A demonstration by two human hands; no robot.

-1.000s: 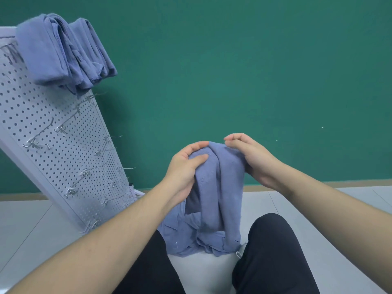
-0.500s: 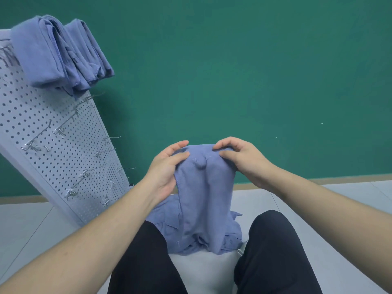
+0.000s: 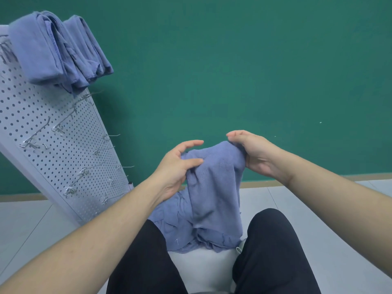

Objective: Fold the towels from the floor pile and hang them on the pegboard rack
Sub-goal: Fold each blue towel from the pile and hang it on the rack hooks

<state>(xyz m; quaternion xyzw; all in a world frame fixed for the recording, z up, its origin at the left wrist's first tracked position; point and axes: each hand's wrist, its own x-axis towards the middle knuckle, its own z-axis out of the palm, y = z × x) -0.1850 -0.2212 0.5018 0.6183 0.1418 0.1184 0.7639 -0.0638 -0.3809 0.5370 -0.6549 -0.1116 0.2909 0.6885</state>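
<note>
Head view, change: half a second ago both hands pinched the top edge of the held towel (image 3: 214,183) close together; now they have drawn apart, and the left hand's fingers have lifted off the cloth.
Head view, left hand (image 3: 177,166): fingers spread and half open, the thumb and lower fingers touching the towel's left fold, the forefinger raised clear above it.
Head view, right hand (image 3: 252,154): closed narrow, pinching the towel's upper right corner, which stands higher than the left side.
Head view, held towel: blue, hanging down between the knees (image 3: 273,247), its lower end reaching the floor pile (image 3: 180,228).
Head view, floor pile: crumpled blue cloth on the pale floor (image 3: 31,225), just right of the pegboard rack's foot.
Head view, pegboard rack (image 3: 42,132): left of the hands, leaning, with bare metal hooks (image 3: 84,171) below; folded towels (image 3: 57,49) draped over its top edge.
Head view, open room: bare floor and green wall (image 3: 254,71) right of the rack.
</note>
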